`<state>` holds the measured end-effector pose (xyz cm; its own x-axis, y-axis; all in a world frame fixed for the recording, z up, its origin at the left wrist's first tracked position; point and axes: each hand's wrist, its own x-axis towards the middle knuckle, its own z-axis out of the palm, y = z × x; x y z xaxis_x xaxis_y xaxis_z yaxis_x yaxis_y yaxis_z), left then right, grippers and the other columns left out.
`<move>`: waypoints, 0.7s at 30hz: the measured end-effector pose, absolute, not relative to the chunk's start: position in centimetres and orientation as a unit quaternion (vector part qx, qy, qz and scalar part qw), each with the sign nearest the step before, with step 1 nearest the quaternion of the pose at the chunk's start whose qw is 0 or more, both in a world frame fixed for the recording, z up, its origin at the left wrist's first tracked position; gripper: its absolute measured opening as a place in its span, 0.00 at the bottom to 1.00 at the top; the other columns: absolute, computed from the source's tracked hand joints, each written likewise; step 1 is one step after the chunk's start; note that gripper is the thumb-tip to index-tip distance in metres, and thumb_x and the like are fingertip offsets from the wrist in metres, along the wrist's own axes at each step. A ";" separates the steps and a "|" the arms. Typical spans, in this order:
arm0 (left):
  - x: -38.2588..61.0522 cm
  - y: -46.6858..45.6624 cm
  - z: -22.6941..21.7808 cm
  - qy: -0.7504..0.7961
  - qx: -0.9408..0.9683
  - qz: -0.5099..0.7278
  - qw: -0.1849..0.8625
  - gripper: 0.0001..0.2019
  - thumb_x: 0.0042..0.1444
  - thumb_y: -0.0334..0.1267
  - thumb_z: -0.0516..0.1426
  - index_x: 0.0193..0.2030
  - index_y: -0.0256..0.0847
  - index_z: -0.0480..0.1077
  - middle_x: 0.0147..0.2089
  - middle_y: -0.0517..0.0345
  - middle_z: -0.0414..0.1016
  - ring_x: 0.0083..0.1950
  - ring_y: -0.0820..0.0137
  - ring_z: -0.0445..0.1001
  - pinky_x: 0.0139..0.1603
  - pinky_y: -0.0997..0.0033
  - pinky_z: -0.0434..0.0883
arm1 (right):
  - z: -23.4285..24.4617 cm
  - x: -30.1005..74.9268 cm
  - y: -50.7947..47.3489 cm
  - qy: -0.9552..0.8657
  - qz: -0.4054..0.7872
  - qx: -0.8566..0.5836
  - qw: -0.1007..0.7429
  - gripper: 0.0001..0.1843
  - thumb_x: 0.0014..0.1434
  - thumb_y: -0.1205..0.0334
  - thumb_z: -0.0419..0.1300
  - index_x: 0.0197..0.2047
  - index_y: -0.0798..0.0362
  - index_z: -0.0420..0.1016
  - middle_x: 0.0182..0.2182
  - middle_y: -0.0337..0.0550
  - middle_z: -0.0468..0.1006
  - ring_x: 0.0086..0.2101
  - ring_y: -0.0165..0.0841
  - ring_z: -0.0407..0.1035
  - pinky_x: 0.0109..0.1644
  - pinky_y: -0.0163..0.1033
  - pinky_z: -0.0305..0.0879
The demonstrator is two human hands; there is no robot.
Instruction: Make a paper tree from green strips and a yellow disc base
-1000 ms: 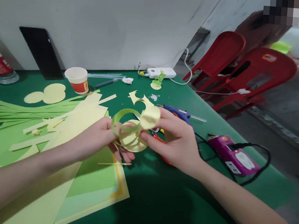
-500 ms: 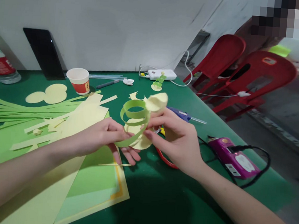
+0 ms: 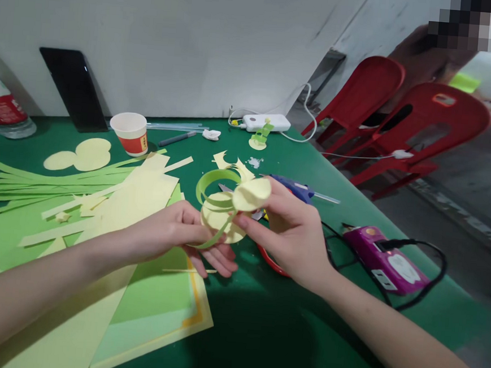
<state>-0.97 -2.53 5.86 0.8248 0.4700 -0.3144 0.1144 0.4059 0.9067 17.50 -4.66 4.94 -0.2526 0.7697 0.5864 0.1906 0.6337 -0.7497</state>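
Mid-frame, our left grip (image 3: 188, 231) pinches the green strip (image 3: 219, 174), our right grip (image 3: 292, 233) the upper pale disc (image 3: 251, 194); table (image 3: 260, 327) spreads below, edge slanting right.

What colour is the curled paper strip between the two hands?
The curled paper strip is light green; it shows best in the head view.

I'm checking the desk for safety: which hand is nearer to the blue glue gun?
Right. The right hand is just in front of the glue gun, partly hiding it; the left hand is farther off, to its left.
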 end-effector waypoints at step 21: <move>-0.5 -3.6 6.7 0.393 0.634 0.248 0.618 0.09 0.50 0.37 0.58 0.25 0.35 0.74 0.20 0.62 0.70 0.20 0.81 0.62 0.21 0.82 0.60 | 6.7 17.4 -5.2 -0.583 0.548 -0.438 0.410 0.08 0.45 0.61 0.66 0.22 0.55 0.71 0.17 0.35 0.70 0.19 0.24 0.63 0.22 0.30 0.60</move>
<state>-0.53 -3.63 6.72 0.5682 0.8050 -0.1708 0.1903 0.0734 0.9790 17.42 -5.15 6.67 -0.2808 0.9598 -0.0023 0.0618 0.0157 -0.9980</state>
